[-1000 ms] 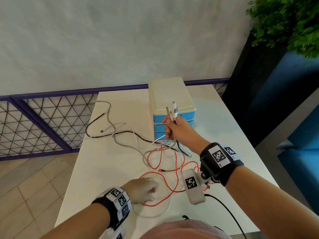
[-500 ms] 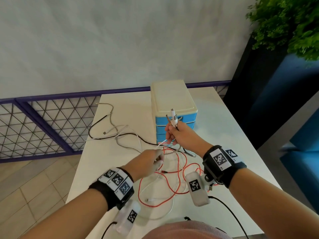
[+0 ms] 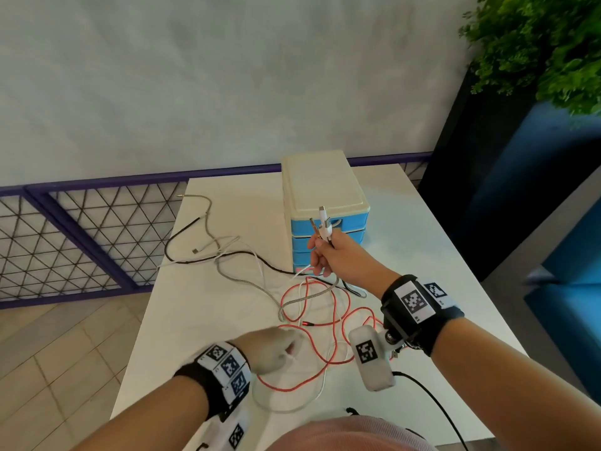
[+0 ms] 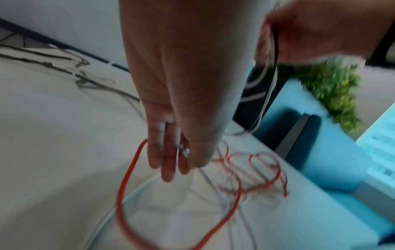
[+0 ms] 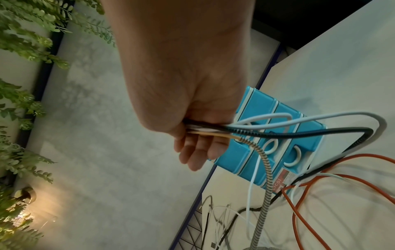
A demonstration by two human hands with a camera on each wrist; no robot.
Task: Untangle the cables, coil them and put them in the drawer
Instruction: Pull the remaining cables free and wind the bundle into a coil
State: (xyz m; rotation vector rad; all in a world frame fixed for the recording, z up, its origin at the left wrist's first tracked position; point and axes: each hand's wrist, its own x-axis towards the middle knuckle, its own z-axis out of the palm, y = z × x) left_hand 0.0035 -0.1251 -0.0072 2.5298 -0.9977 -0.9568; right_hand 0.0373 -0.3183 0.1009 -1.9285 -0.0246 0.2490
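**Left hand pulled back to me, tangle not sorted yet**

My left hand [image 3: 276, 349] has come back from mid-tabletop and pinches a white cable [image 3: 286, 408] beside the red cable [image 3: 325, 362]. Loops shifted, so untangling continues. My right hand [image 3: 338, 255] still holds the plug ends [image 3: 322, 226] up before the closed drawer box [image 3: 325, 190].
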